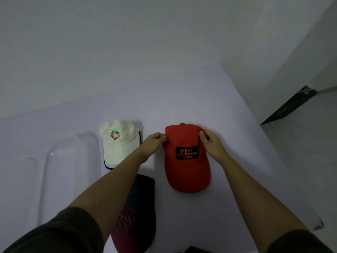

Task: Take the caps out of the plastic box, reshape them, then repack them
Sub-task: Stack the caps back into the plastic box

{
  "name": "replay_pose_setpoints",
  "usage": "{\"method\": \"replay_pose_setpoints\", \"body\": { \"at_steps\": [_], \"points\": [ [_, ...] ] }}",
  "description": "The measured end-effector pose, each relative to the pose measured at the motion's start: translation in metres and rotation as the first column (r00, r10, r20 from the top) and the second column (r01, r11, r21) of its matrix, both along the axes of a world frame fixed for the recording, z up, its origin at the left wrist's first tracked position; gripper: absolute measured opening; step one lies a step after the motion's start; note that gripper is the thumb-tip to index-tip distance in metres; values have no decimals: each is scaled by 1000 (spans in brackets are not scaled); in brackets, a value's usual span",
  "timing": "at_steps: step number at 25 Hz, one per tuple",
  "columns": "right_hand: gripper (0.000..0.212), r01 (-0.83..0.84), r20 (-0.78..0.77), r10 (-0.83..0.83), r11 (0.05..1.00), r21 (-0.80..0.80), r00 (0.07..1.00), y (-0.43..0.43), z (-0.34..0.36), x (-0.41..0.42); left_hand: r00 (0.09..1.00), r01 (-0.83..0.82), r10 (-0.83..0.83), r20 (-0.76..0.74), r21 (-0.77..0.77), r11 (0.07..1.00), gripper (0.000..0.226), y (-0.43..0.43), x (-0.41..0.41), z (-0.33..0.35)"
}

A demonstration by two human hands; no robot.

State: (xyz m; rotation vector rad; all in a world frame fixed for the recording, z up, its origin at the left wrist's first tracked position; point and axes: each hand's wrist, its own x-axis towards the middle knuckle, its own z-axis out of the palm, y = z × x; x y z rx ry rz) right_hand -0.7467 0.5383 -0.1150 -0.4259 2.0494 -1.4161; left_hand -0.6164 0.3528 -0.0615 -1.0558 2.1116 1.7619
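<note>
Both hands' fingers pinch the red cap's crown edges, table bare beyond.

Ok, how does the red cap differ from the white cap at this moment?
The red cap is gripped at both sides of its crown by the left hand and right hand; the white cap lies untouched. The red cap carries a black patch reading Back Packing Gear; the white cap has a small multicoloured logo. The white cap's brim has a dark edge; the red cap's is plain red. Both lie on the table, brims toward the person.
</note>
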Motion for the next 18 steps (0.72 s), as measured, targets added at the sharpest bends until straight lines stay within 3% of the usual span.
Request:
{"method": "replay_pose_setpoints", "body": {
  "at_steps": [5,10,13,18],
  "points": [
    [21,-89,51,92,994,-70,994,0,8,-12,995,82,-74,-60,131,988,38,-7,5,-3],
    [23,-136,92,143,988,-76,985,2,17,-15,992,108,-100,-80,103,989,12,-7,8,-5],
    [21,-218,95,219,976,-17,971,4,19,-23,988,132,-127,-91,50,990,11,-16,11,1],
    [25,-245,-36,248,966,78,968,2,25,-29,979,186,-185,-90,6,982,14,-26,12,9]
  ]
}}
